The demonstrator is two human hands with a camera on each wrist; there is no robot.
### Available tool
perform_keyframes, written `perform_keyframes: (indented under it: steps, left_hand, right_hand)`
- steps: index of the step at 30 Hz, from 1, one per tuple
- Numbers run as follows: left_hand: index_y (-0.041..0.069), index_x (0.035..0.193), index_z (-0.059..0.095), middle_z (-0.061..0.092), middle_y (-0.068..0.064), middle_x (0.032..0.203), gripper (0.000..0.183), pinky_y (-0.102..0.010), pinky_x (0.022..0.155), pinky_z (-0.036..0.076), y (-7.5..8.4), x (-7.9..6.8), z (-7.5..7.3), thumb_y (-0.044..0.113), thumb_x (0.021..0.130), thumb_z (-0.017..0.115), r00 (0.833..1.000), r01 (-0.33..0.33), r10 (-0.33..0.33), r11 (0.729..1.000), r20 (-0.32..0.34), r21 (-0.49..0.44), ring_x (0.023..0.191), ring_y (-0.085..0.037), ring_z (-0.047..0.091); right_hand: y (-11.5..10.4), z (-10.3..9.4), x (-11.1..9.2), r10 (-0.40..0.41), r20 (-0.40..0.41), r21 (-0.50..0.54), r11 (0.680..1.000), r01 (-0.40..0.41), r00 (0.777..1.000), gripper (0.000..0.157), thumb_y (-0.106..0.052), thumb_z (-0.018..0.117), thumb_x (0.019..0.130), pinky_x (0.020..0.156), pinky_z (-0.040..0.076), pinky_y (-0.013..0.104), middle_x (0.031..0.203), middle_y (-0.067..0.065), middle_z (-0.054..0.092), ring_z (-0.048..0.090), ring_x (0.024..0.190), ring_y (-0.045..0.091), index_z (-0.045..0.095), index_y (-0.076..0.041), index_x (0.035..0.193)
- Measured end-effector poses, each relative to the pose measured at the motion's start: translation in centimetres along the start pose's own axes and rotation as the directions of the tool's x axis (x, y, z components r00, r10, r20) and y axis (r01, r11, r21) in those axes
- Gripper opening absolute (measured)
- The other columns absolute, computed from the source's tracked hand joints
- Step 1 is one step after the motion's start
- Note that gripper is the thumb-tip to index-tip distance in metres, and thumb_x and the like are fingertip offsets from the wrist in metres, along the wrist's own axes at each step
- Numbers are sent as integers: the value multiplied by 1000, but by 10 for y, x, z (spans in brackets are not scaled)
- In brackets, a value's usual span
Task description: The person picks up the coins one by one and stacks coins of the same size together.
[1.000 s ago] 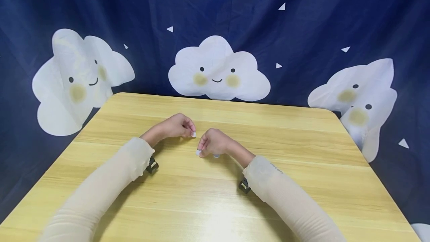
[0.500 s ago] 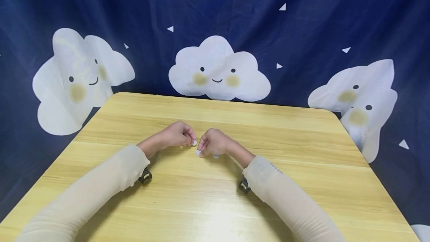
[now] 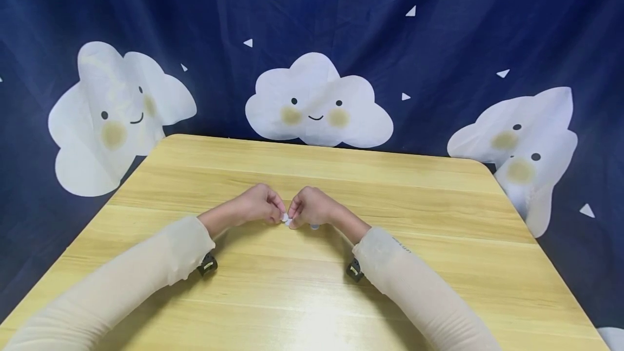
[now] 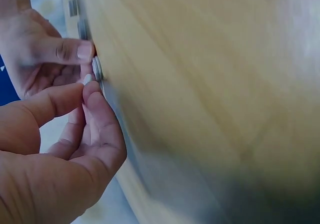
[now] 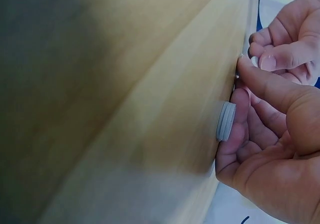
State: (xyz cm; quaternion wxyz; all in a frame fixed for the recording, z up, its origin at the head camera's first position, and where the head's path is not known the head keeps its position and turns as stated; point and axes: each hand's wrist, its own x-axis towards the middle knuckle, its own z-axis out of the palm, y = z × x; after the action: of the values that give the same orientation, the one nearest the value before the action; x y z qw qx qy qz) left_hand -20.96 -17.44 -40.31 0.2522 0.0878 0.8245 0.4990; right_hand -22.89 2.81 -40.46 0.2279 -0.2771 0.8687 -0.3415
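My left hand (image 3: 258, 203) pinches a small silver-grey coin (image 4: 88, 79) between thumb and forefinger. It is held at the edge of a low coin stack (image 4: 97, 68) standing on the table. My right hand (image 3: 312, 206) pinches that stack with thumb and fingertip, its other fingers curled in. A second short stack of coins (image 5: 226, 121) stands beside the right hand's curled fingers, partly under that hand in the head view. The two hands almost meet. Whether the left coin touches the stack is too small to tell.
The wooden table (image 3: 292, 286) spreads out around both hands. A dark blue curtain (image 3: 214, 15) with printed clouds hangs behind its far edge. Small black wrist cameras sit under the left sleeve (image 3: 161, 264) and the right sleeve (image 3: 414, 275).
My left hand has come down and nearer with its coin, from behind the right hand's stack to right beside it. The right hand has stayed in place.
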Motion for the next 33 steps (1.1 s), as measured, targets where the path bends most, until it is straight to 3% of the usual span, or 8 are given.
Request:
perform_keyframes:
  steps: [7,18,28,33]
  left_hand:
    - [-8,96,71,73,-17,92,11,-34,79,61,0,0,7,-9,86,69,999,31,-31,998,-9,-46,81,-22,72]
    - [-9,94,70,73,-17,87,8,-33,76,62,5,-2,14,-11,86,70,995,80,-84,994,-46,-77,77,-21,73]
    - [-3,86,71,73,-16,84,6,-32,74,62,5,-3,17,-9,87,71,990,109,-113,993,-80,-55,74,-19,73]
    - [-5,88,71,73,-15,82,4,-32,73,62,4,-2,16,-9,87,71,991,104,-108,993,-76,-50,73,-19,72]
  right_hand:
    - [0,-1,-1,-4,4,31,1000,4,1000,15,-2,87,78,71,56,24,79,0,72,67,75,12,74,-4,87]
    - [1,-1,0,-22,6,46,999,21,1000,15,-1,87,78,71,56,24,79,0,73,68,75,12,75,-2,87]
    - [1,0,-1,-2,8,50,999,2,1000,15,-2,87,77,70,54,24,77,0,72,66,73,12,75,-4,87]
    - [1,0,-1,5,2,52,999,-6,1000,18,-2,88,76,71,54,24,78,1,72,66,73,12,74,-5,87]
